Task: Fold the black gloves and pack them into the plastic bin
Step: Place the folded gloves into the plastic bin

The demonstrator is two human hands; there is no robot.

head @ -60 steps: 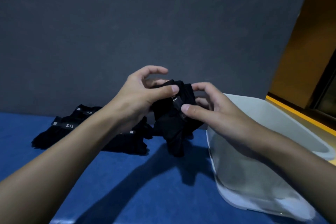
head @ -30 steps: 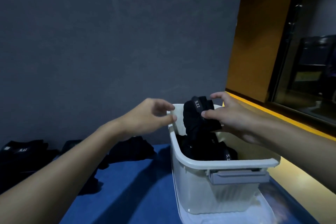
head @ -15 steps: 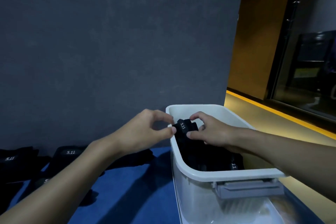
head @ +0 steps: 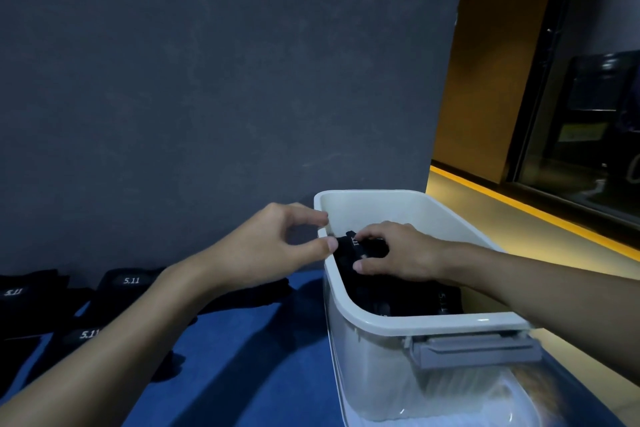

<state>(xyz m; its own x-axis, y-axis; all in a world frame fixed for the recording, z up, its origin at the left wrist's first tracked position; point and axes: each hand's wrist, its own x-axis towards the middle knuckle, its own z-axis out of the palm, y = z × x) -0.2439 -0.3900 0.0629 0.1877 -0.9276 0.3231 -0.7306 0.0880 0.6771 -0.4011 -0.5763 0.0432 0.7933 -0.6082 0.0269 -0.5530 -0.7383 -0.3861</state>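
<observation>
Inside the plastic bin [head: 433, 322], right hand [head: 403, 258] fingers [head: 372, 231] pinch the folded glove [head: 348, 248].

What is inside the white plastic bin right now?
Black gloves lie in the plastic bin; the right hand grips a folded glove on top, by the left wall. The bin's floor and how many gloves lie beneath are hidden.

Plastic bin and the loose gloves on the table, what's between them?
Head view: only a bare strip of blue tabletop separates the plastic bin from the loose gloves; the left hand hovers above it.
</observation>
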